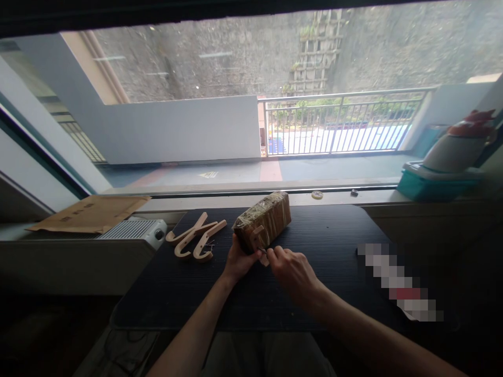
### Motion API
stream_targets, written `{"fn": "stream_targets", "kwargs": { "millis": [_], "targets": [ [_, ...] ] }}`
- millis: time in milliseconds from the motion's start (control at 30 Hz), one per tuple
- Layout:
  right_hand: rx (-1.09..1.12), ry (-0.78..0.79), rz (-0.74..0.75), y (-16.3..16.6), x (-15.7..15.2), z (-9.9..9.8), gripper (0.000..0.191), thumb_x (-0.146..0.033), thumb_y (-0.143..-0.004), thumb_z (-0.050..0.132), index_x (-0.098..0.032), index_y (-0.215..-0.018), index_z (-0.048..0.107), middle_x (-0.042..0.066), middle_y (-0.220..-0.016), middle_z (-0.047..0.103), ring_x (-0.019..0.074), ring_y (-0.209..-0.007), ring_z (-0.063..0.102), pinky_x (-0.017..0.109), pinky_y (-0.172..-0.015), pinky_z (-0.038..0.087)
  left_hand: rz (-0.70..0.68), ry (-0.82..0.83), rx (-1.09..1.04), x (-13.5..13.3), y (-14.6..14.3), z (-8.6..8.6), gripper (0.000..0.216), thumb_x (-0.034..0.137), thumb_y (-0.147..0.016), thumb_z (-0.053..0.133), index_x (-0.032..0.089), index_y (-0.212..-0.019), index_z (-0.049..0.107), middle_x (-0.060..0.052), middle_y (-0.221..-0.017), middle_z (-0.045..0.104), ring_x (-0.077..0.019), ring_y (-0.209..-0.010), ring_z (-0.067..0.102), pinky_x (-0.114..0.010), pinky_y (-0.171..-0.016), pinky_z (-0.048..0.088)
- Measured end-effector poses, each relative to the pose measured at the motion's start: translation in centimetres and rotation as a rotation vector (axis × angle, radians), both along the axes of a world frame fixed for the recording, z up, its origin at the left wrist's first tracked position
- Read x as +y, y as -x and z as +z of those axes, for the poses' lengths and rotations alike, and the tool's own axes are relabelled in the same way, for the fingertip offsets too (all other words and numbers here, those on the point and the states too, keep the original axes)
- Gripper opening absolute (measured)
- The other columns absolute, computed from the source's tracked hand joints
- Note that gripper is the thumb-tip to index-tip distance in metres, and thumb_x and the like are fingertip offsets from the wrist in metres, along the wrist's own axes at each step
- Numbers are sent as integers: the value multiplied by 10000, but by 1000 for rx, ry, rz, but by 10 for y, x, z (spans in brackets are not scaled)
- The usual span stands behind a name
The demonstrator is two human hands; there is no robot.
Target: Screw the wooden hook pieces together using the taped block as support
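Observation:
A brown block wrapped in clear film (264, 220) lies on the dark table (326, 246), with a small wooden hook fixed on its near end. My left hand (237, 260) grips the block's near left corner. My right hand (291, 268) is closed in a pinch just right of that end, holding a small thin tool or screw against the hook; I cannot make out which. Three loose wooden hooks (195, 239) lie on the table to the left of the block, with tiny dark screws beside them.
A flat cardboard piece (90, 213) rests on a white heater (137, 230) at left. A teal box with a white jug (444, 173) stands on the sill at right. A coin-like disc (317, 195) lies on the window ledge. Beyond the window is a balcony railing.

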State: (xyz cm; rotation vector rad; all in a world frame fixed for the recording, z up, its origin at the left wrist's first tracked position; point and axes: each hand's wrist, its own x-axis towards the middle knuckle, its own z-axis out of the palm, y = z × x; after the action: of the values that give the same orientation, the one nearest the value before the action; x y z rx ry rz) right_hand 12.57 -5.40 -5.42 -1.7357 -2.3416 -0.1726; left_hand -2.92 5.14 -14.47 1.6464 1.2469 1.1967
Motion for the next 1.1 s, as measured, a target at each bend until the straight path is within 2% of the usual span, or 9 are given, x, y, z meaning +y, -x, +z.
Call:
{"fn": "stream_targets", "kwargs": {
  "millis": [100, 167, 267, 400, 500, 633, 733, 933, 1100],
  "targets": [
    [-80, -38, 81, 3, 2, -6, 235, -54, -887, 357, -149, -900, 571, 69, -803, 616, 170, -675, 573, 256, -535, 366, -11, 12, -25, 2, 1, -2, 595, 322, -544, 787, 207, -1015, 442, 7, -853, 630, -214, -799, 632, -351, -727, 499],
    [12, -22, 47, 4, 6, -11, 222, -80, -891, 372, -151, -879, 583, 68, -792, 623, 163, -654, 575, 259, -542, 362, -25, 10, -50, 4, 2, -5, 608, 316, -531, 794, 210, -1015, 442, 10, -849, 636, -213, -795, 639, -358, -731, 507],
    [383, 47, -128, 4, 12, -20, 192, -216, -889, 443, -157, -834, 617, 60, -774, 649, 152, -665, 584, 248, -585, 365, -30, -13, -59, 7, 3, -10, 612, 301, -520, 799, 217, -1015, 449, 11, -860, 641, -216, -800, 645, -367, -738, 517],
    [1094, 348, -292, 0, 20, -34, 251, -329, -821, 512, -127, -774, 654, 28, -656, 627, 131, -615, 547, 230, -558, 364, -13, -45, -32, 7, 4, -12, 593, 290, -527, 797, 223, -1009, 459, 9, -865, 641, -221, -809, 650, -371, -737, 523],
    [1186, 435, -312, -5, 23, -39, 330, -368, -831, 462, -108, -754, 651, 4, -547, 561, 112, -517, 490, 231, -505, 348, -4, -59, -13, 6, 3, -8, 585, 286, -525, 798, 220, -1003, 467, 7, -866, 640, -220, -809, 651, -369, -736, 523],
    [1001, 428, -286, -14, 20, -28, 401, -470, -756, 571, -129, -954, 645, 26, -637, 617, 158, -601, 557, 249, -542, 372, -8, -57, -29, 3, 1, -3, 623, 276, -514, 803, 215, -1034, 466, -3, -892, 644, -224, -840, 651, -367, -750, 522],
    [689, 299, -206, -16, 11, -11, 409, -348, -755, 605, -176, -1124, 566, 57, -878, 663, 203, -813, 602, 261, -641, 396, -12, -57, -65, 3, 0, -2, 629, 270, -507, 806, 219, -1035, 466, -2, -899, 647, -227, -864, 648, -360, -759, 522],
    [41, 63, 37, -8, -3, 2, 261, -42, -845, 405, -164, -1012, 563, 69, -898, 621, 179, -767, 584, 255, -598, 372, 7, -42, -79, 2, 0, -6, 584, 261, -516, 795, 222, -1000, 471, 14, -843, 648, -213, -802, 654, -347, -720, 533],
    [-82, -9, 94, -11, 0, -5, 223, -36, -850, 428, -173, -982, 545, 42, -836, 600, 170, -723, 568, 259, -569, 360, 22, -33, -60, 2, 1, -4, 579, 260, -510, 795, 218, -991, 476, 24, -821, 645, -200, -772, 652, -330, -696, 535]
  ]
}}
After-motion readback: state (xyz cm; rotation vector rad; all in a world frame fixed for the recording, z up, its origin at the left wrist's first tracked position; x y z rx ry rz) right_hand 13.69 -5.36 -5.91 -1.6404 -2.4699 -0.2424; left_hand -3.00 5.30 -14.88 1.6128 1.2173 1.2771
